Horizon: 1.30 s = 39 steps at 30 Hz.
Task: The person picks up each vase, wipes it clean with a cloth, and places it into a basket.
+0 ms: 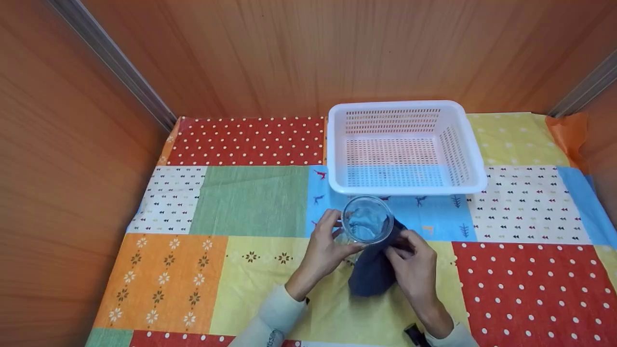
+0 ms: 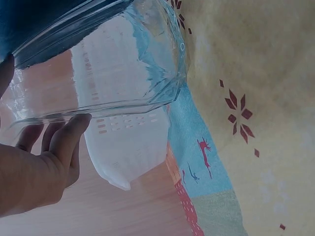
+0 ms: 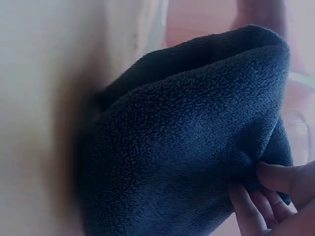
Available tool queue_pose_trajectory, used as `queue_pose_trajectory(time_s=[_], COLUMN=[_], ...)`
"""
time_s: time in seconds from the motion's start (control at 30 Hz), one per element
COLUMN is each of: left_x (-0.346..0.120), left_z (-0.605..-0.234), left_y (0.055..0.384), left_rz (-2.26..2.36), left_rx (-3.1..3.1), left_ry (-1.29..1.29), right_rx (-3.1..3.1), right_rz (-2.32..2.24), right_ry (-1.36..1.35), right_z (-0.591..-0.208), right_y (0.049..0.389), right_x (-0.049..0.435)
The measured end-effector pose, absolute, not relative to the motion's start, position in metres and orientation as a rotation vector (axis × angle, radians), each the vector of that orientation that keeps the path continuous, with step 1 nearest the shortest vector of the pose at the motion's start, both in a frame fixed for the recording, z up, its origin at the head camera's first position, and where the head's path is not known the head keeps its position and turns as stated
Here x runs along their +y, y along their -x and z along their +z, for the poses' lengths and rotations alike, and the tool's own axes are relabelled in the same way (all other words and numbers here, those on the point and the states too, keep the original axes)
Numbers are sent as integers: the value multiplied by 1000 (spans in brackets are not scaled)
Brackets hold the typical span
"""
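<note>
Left fingers grasped glass, just near side of white basket; right fingers pinched dark cloth at glass's right side. Wiping looked under way, unfinished: glass, cloth not yet released. Couldn't tell if cloth reached inside.

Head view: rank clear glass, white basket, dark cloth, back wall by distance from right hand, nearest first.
1. Dark cloth: pinched in the right hand.
2. Clear glass: just to its left, in the left hand.
3. White basket: beyond the glass.
4. Back wall: behind the basket.
</note>
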<state>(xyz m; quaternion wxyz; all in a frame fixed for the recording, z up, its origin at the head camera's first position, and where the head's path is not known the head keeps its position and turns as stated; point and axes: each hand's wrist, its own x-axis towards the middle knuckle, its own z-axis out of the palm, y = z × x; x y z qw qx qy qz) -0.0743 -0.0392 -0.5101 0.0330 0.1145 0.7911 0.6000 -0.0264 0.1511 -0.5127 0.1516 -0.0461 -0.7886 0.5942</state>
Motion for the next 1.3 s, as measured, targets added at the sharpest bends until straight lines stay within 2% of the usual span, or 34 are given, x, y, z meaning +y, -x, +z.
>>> queue_pose_trajectory(time_s=[0.33,0.93,1.3], left_x=[-39,-40,-40], left_z=[-510,-512,-510], left_y=[73,73,73], left_rz=[1831,1808,1817], left_rx=[2438,2475,2466], left_ry=[-355,-385,-364], right_rx=[-2316,-2565,-2578], right_rz=[1661,1523,1554], right_ry=[154,157,158], right_z=[-510,-543,-548], right_y=[27,29,30], right_x=[153,163,165])
